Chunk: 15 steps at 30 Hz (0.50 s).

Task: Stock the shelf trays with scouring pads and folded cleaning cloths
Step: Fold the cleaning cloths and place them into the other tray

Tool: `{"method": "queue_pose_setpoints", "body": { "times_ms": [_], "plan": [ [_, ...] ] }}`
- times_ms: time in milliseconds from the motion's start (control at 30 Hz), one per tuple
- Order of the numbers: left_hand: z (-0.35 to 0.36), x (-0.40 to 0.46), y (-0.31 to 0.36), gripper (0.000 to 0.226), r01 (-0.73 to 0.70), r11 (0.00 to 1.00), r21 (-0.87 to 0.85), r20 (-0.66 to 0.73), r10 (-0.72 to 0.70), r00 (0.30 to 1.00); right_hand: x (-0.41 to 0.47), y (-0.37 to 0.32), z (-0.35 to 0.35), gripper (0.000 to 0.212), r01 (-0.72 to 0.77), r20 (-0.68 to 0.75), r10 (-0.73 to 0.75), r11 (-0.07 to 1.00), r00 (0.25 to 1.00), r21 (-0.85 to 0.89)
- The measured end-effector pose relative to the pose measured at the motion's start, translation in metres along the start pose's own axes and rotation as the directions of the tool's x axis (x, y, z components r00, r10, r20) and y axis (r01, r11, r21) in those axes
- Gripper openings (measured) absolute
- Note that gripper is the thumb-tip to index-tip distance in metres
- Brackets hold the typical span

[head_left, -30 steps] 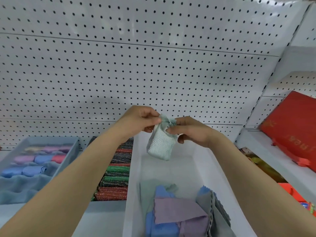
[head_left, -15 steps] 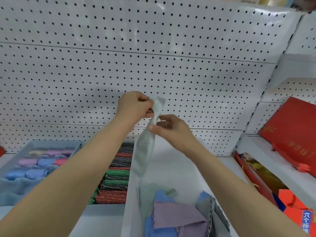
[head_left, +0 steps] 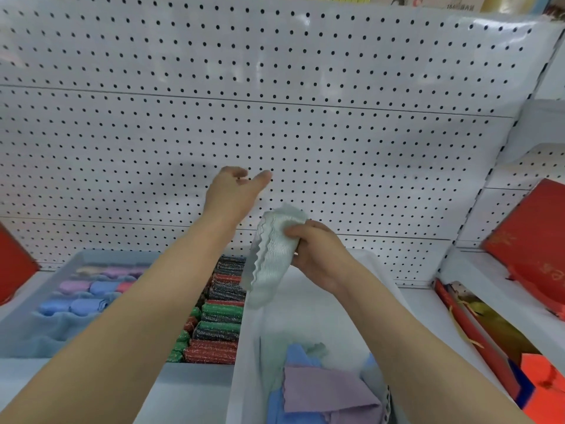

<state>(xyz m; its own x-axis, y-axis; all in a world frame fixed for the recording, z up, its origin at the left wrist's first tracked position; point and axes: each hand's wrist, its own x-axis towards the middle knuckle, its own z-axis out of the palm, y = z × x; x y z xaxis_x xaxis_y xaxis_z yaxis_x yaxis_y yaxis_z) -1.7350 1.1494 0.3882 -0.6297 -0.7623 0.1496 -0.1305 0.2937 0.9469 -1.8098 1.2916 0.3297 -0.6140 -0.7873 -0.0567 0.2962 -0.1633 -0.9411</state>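
Note:
My right hand (head_left: 318, 255) grips a pale green cleaning cloth (head_left: 270, 258) with wavy edges, folded lengthwise and hanging over the white tray (head_left: 244, 356). My left hand (head_left: 235, 194) is raised above and to the left of the cloth, fingers spread and holding nothing. Loose purple, blue and grey cloths (head_left: 327, 390) lie in the white tray's near end. Glittery red, green and black scouring pads (head_left: 218, 322) fill the middle tray. A blue-grey tray (head_left: 21, 335) at the left holds folded purple, blue and pink cloths (head_left: 88, 292).
A white pegboard wall (head_left: 275, 117) backs the shelf. Red boxes and bags (head_left: 532, 240) stand on the neighbouring shelf at the right, with another red item (head_left: 12, 264) at the far left edge.
My left hand has let go of the cloth's top and lifted away. My right hand now holds the cloth alone, folded shorter than half a second ago.

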Motion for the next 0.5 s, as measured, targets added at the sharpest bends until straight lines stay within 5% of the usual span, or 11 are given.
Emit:
{"method": "queue_pose_setpoints", "body": {
  "times_ms": [133, 300, 500],
  "plan": [
    [-0.009, -0.005, -0.026, 0.065, 0.367, 0.929, -0.049, 0.254, -0.344, 0.904, 0.002, -0.005, -0.009, 0.037, 0.009, 0.007, -0.009, 0.999, 1.0, 0.033],
    [0.007, -0.017, -0.035, 0.046, 0.238, 0.964, -0.116, 0.425, -0.169, 0.889, 0.001, -0.011, -0.007, 0.035, 0.052, 0.0, -0.052, 0.998, 0.999, -0.033],
    [0.017, -0.027, -0.032, 0.034, 0.121, 0.989, -0.089, 0.387, -0.078, 0.919, -0.004, -0.019, -0.006, 0.032, 0.05, -0.096, -0.077, 0.965, 0.992, -0.256]
  ]
}}
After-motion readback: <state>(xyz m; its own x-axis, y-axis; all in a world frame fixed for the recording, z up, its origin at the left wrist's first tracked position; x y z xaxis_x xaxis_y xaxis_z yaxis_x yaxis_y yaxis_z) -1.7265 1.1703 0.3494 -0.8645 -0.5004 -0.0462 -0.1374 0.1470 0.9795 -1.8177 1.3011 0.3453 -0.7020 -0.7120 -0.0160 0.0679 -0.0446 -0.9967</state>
